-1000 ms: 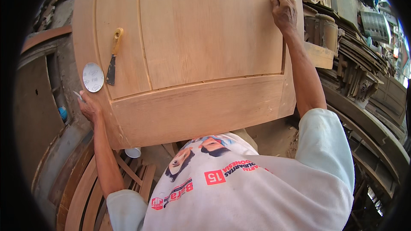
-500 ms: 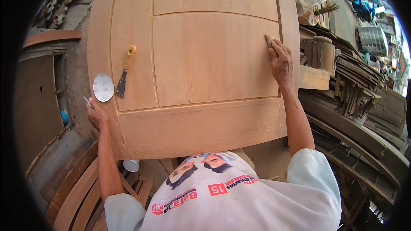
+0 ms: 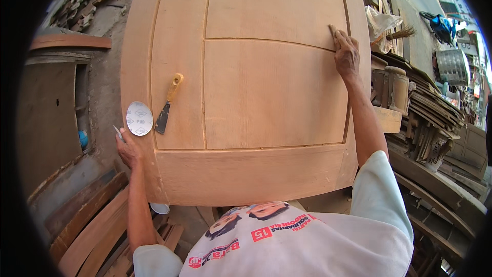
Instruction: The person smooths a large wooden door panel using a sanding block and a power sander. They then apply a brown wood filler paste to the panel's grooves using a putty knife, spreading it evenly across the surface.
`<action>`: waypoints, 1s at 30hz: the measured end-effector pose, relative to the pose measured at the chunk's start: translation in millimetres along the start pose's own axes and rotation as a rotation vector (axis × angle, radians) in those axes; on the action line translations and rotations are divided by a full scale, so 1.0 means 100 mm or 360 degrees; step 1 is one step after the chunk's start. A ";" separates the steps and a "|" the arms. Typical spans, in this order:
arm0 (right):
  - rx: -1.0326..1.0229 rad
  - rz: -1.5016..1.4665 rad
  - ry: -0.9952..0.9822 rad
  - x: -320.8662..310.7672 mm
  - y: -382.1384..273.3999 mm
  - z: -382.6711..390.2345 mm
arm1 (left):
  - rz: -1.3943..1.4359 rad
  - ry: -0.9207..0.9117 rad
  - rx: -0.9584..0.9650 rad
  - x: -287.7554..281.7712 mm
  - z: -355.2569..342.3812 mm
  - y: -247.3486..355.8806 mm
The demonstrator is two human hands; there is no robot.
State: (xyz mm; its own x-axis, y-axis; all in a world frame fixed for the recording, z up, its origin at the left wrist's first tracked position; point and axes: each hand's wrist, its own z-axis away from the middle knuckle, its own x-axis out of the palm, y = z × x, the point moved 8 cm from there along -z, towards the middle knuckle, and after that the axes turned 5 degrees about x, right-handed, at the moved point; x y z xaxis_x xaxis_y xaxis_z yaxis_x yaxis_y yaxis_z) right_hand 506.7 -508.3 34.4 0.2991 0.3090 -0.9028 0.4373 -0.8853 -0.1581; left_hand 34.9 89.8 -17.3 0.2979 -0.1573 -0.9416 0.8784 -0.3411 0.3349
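A pale wooden panelled door (image 3: 277, 92) lies flat before me. My right hand (image 3: 347, 59) is closed on a small folded brownish piece, which looks like sandpaper (image 3: 333, 32). It presses this against the door by the right-hand groove, where a cross groove meets it. My left hand (image 3: 129, 151) rests at the door's left edge, its fingers closed on a thin, pointed greyish stick (image 3: 118, 132); its exact kind is unclear. Just beyond those fingers lies a round white sanding disc (image 3: 139, 118), printed back upward. To its right is a putty knife (image 3: 169, 102) with a yellowish wooden handle.
Stacked boards (image 3: 430, 118) and a plastic bag (image 3: 382, 23) stand along the right side, with a metal drum (image 3: 453, 67) farther off. Curved wooden pieces (image 3: 97, 236) lie at the lower left. A white cup (image 3: 160, 208) shows partly under the door's near edge.
My right hand has slid away from me along the right-hand groove, from below the cross groove to beyond it. My left hand stays beside the disc. The whole view has shifted slightly.
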 end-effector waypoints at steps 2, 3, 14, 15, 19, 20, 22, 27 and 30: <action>-0.0014 0.0068 0.0093 0.17 0.18 -0.66 | 0.0021 0.0024 0.0058 0.02 -0.06 0.06; 0.0010 0.0091 0.0073 0.25 0.26 -0.79 | 0.0034 0.0031 0.0083 0.03 -0.07 0.07; 0.0083 0.0055 -0.0101 -0.05 -0.02 0.20 | 0.0120 0.0038 0.0034 -0.02 0.06 -0.09; 0.0104 0.0087 -0.0055 0.12 0.23 -0.11 | 0.0099 0.0016 0.0041 0.03 0.00 -0.05; 0.0139 0.0253 -0.0242 0.67 0.60 -1.39 | 0.0072 0.0037 0.0076 0.04 -0.07 0.08; 0.0184 0.0292 -0.0188 0.69 0.74 -1.44 | 0.0140 -0.0048 0.0098 0.04 -0.09 0.21; 0.0228 0.0355 -0.0116 0.72 0.68 -1.53 | 0.0142 -0.0005 0.0128 0.04 -0.07 0.14; 0.0077 0.0037 -0.0131 0.10 -0.13 0.07 | 0.0144 -0.0007 0.0003 0.01 0.06 -0.05; -0.0021 -0.0041 -0.0178 -0.09 -0.44 0.42 | 0.0219 -0.0039 0.0029 0.03 0.06 -0.13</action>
State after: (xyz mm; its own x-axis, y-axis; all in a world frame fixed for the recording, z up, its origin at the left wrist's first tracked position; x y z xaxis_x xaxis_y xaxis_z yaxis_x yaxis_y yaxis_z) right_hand 449.3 -486.9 33.1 0.1915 0.2901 -0.9377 0.4548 -0.8728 -0.1771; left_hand 22.2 88.5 -24.4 0.4055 -0.2265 -0.8856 0.8229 -0.3314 0.4615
